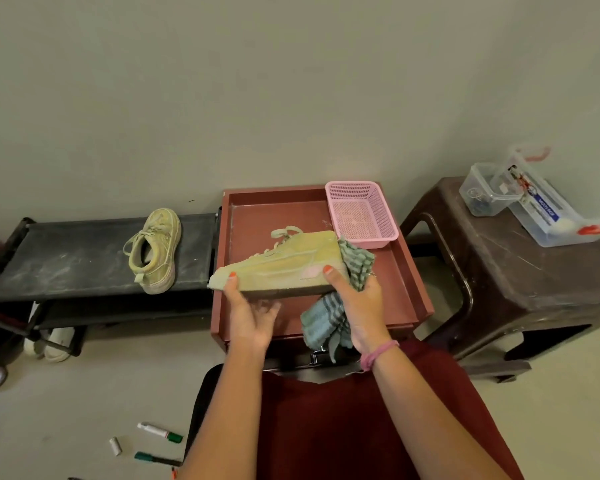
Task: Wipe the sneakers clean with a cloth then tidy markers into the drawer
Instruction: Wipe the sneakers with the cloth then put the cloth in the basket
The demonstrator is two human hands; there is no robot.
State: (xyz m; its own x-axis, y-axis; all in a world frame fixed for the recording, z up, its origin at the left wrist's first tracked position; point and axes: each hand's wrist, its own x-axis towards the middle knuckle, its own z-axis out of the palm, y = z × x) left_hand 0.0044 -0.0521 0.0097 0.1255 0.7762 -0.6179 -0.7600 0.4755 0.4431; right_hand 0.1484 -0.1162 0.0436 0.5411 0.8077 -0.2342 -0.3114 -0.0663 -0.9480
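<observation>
While left hand point(248, 306) grips sneaker point(284, 263) toe from below, right hand point(357, 303) holds heel w/ cloth point(326, 322).

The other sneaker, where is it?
In the head view, the other sneaker lies at left on the black shoe rack, beside the red drawer unit.

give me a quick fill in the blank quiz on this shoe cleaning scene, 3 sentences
1. Both hands hold one sneaker over the red ____.
2. The striped cloth is held in the ____ hand.
3. The markers lie on the ____.

Missing words: tray; right; floor
</observation>
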